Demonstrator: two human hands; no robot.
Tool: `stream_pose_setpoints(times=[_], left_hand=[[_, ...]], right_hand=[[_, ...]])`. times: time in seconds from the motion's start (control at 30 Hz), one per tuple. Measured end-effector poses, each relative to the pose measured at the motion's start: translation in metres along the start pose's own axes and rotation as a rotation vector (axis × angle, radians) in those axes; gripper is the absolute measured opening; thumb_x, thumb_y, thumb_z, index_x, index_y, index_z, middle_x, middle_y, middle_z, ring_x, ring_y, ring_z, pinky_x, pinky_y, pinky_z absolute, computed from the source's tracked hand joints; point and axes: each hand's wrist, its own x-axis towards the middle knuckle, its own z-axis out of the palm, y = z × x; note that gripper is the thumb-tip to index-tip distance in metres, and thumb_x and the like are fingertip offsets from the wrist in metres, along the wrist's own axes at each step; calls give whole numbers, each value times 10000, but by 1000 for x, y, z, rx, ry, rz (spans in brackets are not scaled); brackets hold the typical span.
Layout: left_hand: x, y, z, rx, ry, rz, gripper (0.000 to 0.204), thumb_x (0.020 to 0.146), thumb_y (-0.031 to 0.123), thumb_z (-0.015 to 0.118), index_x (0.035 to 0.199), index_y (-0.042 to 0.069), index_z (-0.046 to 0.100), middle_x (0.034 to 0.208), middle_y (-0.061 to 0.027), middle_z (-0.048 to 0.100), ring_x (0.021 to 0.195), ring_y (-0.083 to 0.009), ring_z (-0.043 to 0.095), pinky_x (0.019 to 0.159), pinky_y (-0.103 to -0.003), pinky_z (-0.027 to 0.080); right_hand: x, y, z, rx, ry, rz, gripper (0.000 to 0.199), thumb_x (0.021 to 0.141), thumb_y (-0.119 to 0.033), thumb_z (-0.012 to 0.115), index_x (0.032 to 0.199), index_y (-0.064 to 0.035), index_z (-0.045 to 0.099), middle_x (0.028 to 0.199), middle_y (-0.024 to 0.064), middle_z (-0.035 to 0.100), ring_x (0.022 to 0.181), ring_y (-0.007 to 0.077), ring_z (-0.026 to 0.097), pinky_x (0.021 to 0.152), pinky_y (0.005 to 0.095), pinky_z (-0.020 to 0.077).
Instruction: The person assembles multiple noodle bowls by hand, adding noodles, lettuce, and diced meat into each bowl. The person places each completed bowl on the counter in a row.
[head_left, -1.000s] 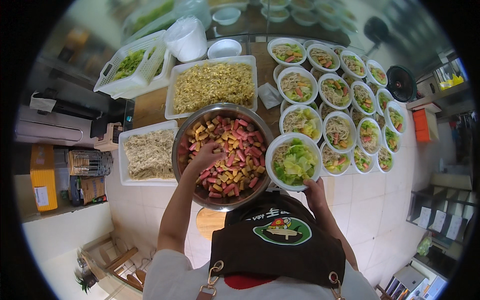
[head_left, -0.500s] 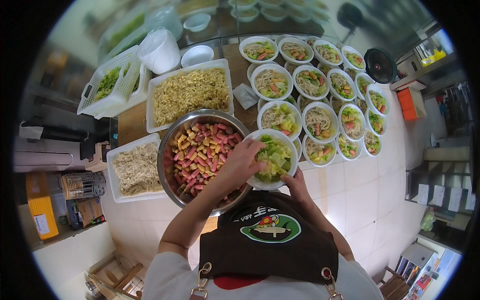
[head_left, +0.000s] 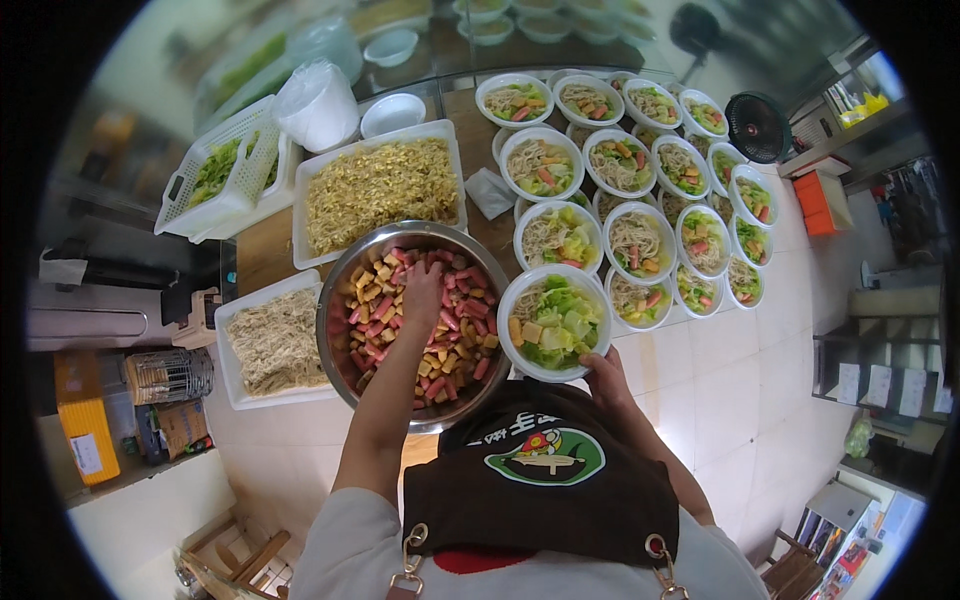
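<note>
My left hand point(head_left: 424, 292) reaches into a large steel bowl point(head_left: 328, 345) of pink sausage pieces point(head_left: 380, 330) and tan cubes. Its fingers are curled down among the pieces, with the tips partly hidden. My right hand point(head_left: 607, 380) grips the lower right rim of a white bowl point(head_left: 558, 372), held close beside the steel one. Chopped lettuce point(head_left: 570, 318) fills this bowl, and a few tan cubes lie at its left side.
Stacked white bowls point(head_left: 632, 245) of noodles, lettuce and sausage stand at the right. Trays of yellowish shreds point(head_left: 380, 190) and pale shreds point(head_left: 275, 340) lie to the left. A white basket point(head_left: 225, 185) of greens, empty bowls point(head_left: 393, 115) and a fan point(head_left: 758, 128) sit farther off.
My left hand has moved from the lettuce bowl left into the steel bowl. Tan cubes now show on the lettuce. My right hand keeps hold, the bowl slightly shifted right.
</note>
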Motion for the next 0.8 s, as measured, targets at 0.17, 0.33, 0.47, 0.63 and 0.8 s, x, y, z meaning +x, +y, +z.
stream_pose_setpoints(times=[0.17,0.33,0.47,0.63,0.8], left_hand=[[-4,-1,-25,-248,55,-61,230,773,89,628,997,62,585,941,-138,539,940,-326,526,774,-412,453],[-4,82,-126,-754,-124,93,254,764,54,635,1016,87,629,996,-69,576,943,-280,538,820,-372,439],[-24,138,-141,-451,-174,588,157,749,101,612,906,105,627,910,-56,570,897,-257,557,778,-364,444],[-37,149,-132,-92,-280,647,106,777,174,571,855,103,581,848,-86,548,840,-270,568,732,-381,436],[-32,144,-138,-50,-405,682,146,788,191,563,882,78,565,804,-120,564,799,-295,575,713,-392,434]], right_hand=[[-2,-7,9,19,-24,-15,510,766,-43,528,1256,15,397,1136,125,559,988,226,584,834,336,499],[0,-6,11,-32,-36,-25,522,764,-44,522,1266,15,392,1155,127,552,1004,224,580,847,333,493],[-1,-8,21,-33,-39,-13,538,750,-33,506,1273,13,389,1167,127,546,1015,226,576,853,334,492],[1,-8,19,-34,-138,-3,558,745,-36,500,1288,9,380,1173,131,543,1029,230,567,873,340,480],[3,3,16,-44,-171,25,561,748,-45,511,1292,8,381,1170,124,545,1033,213,561,872,324,473]])
